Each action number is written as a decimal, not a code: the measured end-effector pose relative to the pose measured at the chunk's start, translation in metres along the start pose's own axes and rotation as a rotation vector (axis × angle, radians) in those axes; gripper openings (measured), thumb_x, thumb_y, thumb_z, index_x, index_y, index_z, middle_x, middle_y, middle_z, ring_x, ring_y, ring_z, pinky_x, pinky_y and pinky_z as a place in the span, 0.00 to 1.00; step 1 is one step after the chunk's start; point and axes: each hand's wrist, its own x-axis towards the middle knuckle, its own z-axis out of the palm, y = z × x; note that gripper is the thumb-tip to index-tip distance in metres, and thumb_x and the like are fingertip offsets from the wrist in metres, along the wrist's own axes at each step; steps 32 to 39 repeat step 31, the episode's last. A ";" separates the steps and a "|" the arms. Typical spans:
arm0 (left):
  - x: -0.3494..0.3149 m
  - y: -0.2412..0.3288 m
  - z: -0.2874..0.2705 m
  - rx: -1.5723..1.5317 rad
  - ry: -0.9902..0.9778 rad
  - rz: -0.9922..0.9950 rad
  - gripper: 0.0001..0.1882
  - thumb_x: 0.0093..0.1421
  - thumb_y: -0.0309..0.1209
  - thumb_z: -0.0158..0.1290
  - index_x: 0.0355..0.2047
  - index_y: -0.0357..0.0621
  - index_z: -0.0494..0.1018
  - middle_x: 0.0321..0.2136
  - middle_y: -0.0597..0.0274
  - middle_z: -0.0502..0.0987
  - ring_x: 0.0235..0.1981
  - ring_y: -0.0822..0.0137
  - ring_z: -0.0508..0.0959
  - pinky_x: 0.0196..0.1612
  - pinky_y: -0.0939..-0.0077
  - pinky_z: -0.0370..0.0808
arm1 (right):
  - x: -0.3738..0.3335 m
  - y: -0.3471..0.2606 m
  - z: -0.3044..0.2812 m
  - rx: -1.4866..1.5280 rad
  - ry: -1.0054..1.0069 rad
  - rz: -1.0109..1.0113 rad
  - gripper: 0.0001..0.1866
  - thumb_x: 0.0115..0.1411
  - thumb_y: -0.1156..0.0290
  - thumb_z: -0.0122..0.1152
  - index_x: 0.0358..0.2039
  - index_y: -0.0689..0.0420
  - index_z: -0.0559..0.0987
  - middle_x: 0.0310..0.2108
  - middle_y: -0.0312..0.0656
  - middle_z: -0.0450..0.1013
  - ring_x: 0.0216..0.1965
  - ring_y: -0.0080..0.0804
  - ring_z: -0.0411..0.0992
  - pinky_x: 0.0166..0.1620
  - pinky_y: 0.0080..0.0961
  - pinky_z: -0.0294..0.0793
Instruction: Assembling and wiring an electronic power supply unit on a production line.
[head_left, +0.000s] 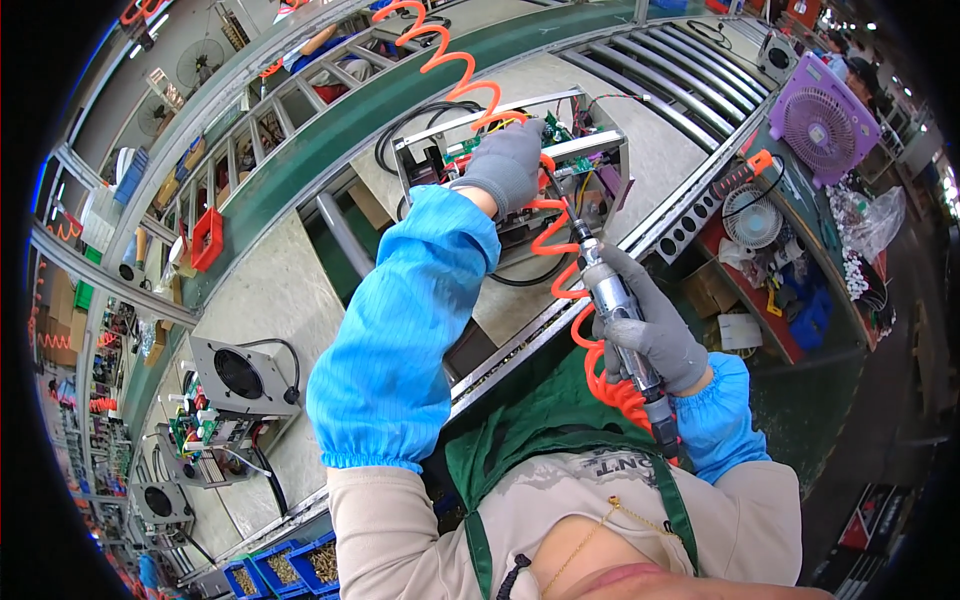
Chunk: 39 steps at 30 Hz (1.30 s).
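Observation:
My right hand point(660, 335), in a grey glove, is wrapped round a silver air screwdriver point(612, 292). Its thin bit slants up toward an open metal chassis point(590, 148) holding green circuit boards and wires; whether the tip touches a screw is too small to tell. Over the chassis's near-left part lies my left hand point(503, 163), also gloved, its fingers bent closed. The fingertips are turned away, so what they pinch is hidden. An orange coiled air hose point(590, 340) runs behind the screwdriver and past my left hand.
The chassis sits on a roller conveyor line point(680, 80). Left of me stand a boxed unit with a fan point(240, 375) and more units with cables. Blue bins point(283, 568) of small hardware line the near edge. A purple fan point(822, 122) is at the right.

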 end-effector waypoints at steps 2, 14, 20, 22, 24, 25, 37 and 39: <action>-0.001 -0.002 0.001 -0.011 0.004 -0.003 0.26 0.51 0.26 0.53 0.53 0.43 0.66 0.42 0.44 0.74 0.43 0.47 0.76 0.45 0.59 0.73 | -0.001 -0.003 0.003 -0.077 0.032 0.030 0.44 0.45 0.77 0.53 0.65 0.47 0.54 0.39 0.44 0.66 0.18 0.25 0.70 0.24 0.22 0.76; -0.031 -0.034 -0.001 0.029 0.306 0.141 0.10 0.55 0.32 0.53 0.37 0.48 0.77 0.40 0.54 0.75 0.40 0.54 0.76 0.44 0.64 0.73 | -0.020 0.023 -0.034 -0.125 -0.125 0.104 0.49 0.44 0.75 0.58 0.67 0.49 0.49 0.34 0.41 0.66 0.27 0.27 0.70 0.30 0.25 0.72; -0.027 0.017 -0.008 0.095 0.466 0.136 0.08 0.57 0.35 0.53 0.35 0.48 0.75 0.29 0.56 0.75 0.31 0.52 0.77 0.32 0.59 0.74 | -0.039 0.062 -0.064 -0.592 -0.083 -0.209 0.45 0.40 0.68 0.68 0.62 0.53 0.61 0.39 0.42 0.69 0.40 0.29 0.70 0.43 0.25 0.68; -0.026 0.023 -0.012 -0.019 0.606 0.195 0.09 0.58 0.34 0.52 0.36 0.46 0.75 0.29 0.55 0.75 0.30 0.52 0.77 0.31 0.61 0.73 | -0.048 0.055 -0.069 -1.007 -0.147 -0.351 0.38 0.42 0.63 0.70 0.56 0.54 0.68 0.40 0.47 0.71 0.42 0.35 0.72 0.44 0.27 0.70; -0.022 0.029 -0.009 -0.087 0.581 0.239 0.08 0.58 0.34 0.52 0.36 0.46 0.75 0.30 0.54 0.75 0.30 0.53 0.77 0.31 0.62 0.74 | -0.058 0.047 -0.064 -1.138 -0.203 -0.295 0.36 0.40 0.65 0.71 0.53 0.56 0.71 0.39 0.47 0.71 0.39 0.35 0.72 0.42 0.28 0.70; -0.020 0.035 -0.007 -0.152 0.560 0.287 0.08 0.58 0.33 0.52 0.36 0.45 0.75 0.30 0.54 0.75 0.29 0.53 0.77 0.31 0.62 0.74 | -0.060 0.046 -0.061 -1.270 -0.258 -0.241 0.33 0.39 0.67 0.71 0.49 0.57 0.73 0.37 0.47 0.71 0.37 0.35 0.72 0.40 0.29 0.70; -0.090 0.213 0.032 -0.382 0.403 0.949 0.19 0.49 0.26 0.52 0.43 0.39 0.71 0.43 0.54 0.72 0.41 0.57 0.74 0.41 0.63 0.75 | -0.040 0.073 -0.058 -0.934 -0.222 0.194 0.38 0.46 0.60 0.69 0.59 0.50 0.67 0.41 0.41 0.73 0.34 0.35 0.73 0.41 0.31 0.71; -0.090 0.213 0.032 -0.382 0.403 0.949 0.19 0.49 0.26 0.52 0.43 0.39 0.71 0.43 0.54 0.72 0.41 0.57 0.74 0.41 0.63 0.75 | -0.040 0.073 -0.058 -0.934 -0.222 0.194 0.38 0.46 0.60 0.69 0.59 0.50 0.67 0.41 0.41 0.73 0.34 0.35 0.73 0.41 0.31 0.71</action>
